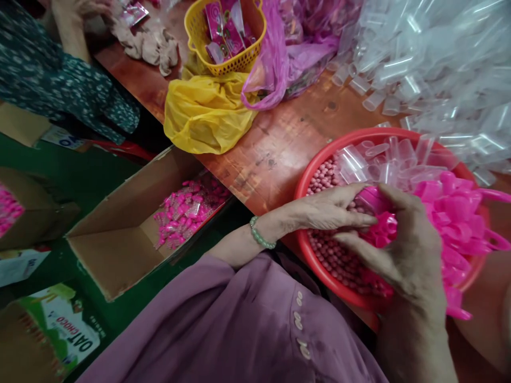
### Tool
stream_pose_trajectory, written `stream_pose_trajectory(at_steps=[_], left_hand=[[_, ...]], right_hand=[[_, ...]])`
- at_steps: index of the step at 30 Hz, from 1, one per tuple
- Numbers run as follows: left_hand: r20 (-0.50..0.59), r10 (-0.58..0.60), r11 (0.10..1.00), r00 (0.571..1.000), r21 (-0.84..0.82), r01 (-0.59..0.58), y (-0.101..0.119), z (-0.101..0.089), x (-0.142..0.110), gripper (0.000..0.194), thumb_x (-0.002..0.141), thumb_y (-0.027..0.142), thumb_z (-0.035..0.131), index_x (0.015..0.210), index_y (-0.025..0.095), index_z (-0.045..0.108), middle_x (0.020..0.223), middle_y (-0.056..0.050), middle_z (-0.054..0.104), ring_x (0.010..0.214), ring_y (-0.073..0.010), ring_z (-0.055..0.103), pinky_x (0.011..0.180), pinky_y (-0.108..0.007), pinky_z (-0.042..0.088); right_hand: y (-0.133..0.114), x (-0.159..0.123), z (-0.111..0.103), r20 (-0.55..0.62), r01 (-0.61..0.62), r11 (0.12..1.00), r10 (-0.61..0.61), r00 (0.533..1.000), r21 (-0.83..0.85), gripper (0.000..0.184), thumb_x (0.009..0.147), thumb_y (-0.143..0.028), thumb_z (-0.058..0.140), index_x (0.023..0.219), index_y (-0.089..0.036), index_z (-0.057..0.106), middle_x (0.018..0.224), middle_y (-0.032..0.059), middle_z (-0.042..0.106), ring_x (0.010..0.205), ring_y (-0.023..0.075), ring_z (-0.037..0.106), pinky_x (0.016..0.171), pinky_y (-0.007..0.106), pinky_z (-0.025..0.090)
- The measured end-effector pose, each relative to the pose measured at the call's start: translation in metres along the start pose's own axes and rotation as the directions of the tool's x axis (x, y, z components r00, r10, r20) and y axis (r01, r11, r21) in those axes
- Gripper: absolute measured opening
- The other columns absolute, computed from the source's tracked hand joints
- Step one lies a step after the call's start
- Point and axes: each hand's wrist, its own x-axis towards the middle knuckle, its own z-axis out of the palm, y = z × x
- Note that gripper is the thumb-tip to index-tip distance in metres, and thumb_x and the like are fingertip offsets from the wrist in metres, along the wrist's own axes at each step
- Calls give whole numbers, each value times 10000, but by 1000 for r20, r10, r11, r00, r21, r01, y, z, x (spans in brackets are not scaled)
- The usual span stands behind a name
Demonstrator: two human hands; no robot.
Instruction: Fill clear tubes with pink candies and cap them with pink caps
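Note:
Over a red basin (309, 255), my left hand (329, 210), with a green bead bracelet at the wrist, is closed around a short pink plastic tube (373, 199). My right hand (407, 244) curves around the tube's other end, its forefinger touching it and its thumb below my left fingers. Part of the tube is hidden by the fingers. Beneath the hands lie small pink beads (327, 266) and bright pink plastic pieces (383, 229). Clear plastic tubes (383, 162) fill the basin's far side, and a heap of pink plastic parts with loops (451, 223) lies on its right.
Many clear tubes (423, 69) are piled at the back right of the wooden table (275, 149). A yellow bag (209, 114), yellow basket (225, 68) and purple bag (271, 64) stand farther left. Below sits a cardboard box (120, 229) holding pink items. Another person's sleeve (91, 90) is at upper left.

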Motion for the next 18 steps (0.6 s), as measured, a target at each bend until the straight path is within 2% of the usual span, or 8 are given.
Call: stream_pose_trajectory(at_steps=[1,3,7,10,13,15,16,18], left_hand=[[21,-11,999,1000,-33,12,-1,-1,0,470,891,39,610,1348,124,542,807,15,625,699,-96,624,754,-253,530],[65,-7,994,998,-104,14,-5,-4,2,492,893,72,628,1369,119,512,841,17,613,701,-77,608,784,-250,535],[130,18,987,991,-162,4,-11,-6,3,469,880,88,650,1335,102,535,896,-3,624,795,-86,637,896,-286,546],[113,-14,991,994,-127,29,-12,-6,-1,419,887,101,648,1298,142,574,918,-11,660,863,-115,676,948,-319,558],[100,-61,991,993,-108,72,-10,-6,-7,350,904,141,646,1250,184,615,862,6,672,814,-124,698,920,-344,592],[89,-91,991,992,-88,99,-9,-5,-9,257,957,257,610,1200,180,650,820,-6,680,802,-149,717,902,-375,611],[69,-99,992,993,-71,104,-9,-5,-9,276,995,352,555,1172,172,669,811,-24,691,821,-172,729,897,-396,618],[-33,-70,998,997,0,70,-12,-4,-7,506,1039,530,383,1120,149,705,805,-70,718,879,-221,745,895,-431,626]], right_hand=[[0,-1,1,8,43,998,-43,999,-41,850,838,-681,649,1469,-146,456,1175,232,678,1062,361,697,836,503,608],[0,-2,5,-27,94,982,-99,995,-163,829,876,-635,597,1477,-92,421,1142,237,673,1040,371,694,789,509,617],[-5,2,11,-151,145,918,-213,965,-369,691,860,-547,582,1344,-56,534,1009,186,728,876,313,724,722,431,615],[-8,7,11,-188,202,887,-301,935,-416,633,823,-531,613,1211,-31,601,888,170,744,738,279,710,678,397,583],[-11,11,9,-189,211,883,-312,931,-419,525,833,-456,595,1154,-41,617,811,143,732,706,256,698,682,379,555],[-13,12,9,-196,193,891,-293,936,-412,443,833,-389,587,1137,-68,616,797,119,730,710,239,697,719,371,550],[-14,12,9,-197,180,896,-278,940,-406,414,829,-366,590,1129,-82,613,798,108,732,714,232,698,748,371,550],[-17,11,10,-179,167,906,-252,951,-389,393,827,-349,606,1126,-95,604,815,99,739,729,220,701,814,377,545]])
